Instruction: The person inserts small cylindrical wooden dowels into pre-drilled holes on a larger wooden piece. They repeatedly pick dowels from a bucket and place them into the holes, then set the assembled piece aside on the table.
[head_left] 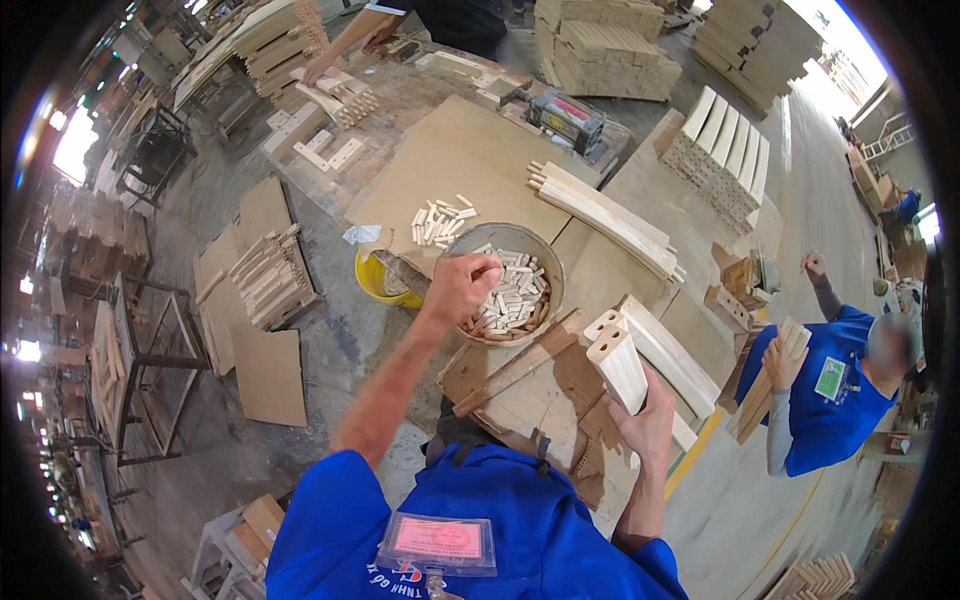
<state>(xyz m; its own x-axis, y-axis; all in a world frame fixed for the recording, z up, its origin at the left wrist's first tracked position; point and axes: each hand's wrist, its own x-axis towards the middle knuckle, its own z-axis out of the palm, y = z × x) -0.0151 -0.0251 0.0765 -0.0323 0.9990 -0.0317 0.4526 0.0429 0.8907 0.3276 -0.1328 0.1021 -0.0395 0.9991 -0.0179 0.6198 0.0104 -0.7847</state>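
Left hand: bare, palm side turned down, over the near left part of a round tub; fingers curled together, and whether a dowel sits inside them cannot be told. Tub: grey inner wall, well filled with short wooden dowels, mostly pale, some browner along the near side. Right hand: fingers clamped on a pale wooden bar, held to the right of the tub and nearer the body, tilted, its end with two dark holes pointing up and away. Further bars: pale, lying just beyond the held one, one end showing holes. Loose dowels: small scattered heap, just beyond the tub and to its left, on a brown sheet laid flat over the desk. Long curved bars: a group side by side, beyond the tub to the right, pegs standing out of their ends. Stacked curved pieces: neat block, farther right. Boxy device: dark and grey, toward the far edge. Yellow bucket: left of the tub, below desk level. Co-worker: blue shirt, at right, holding wooden pieces.
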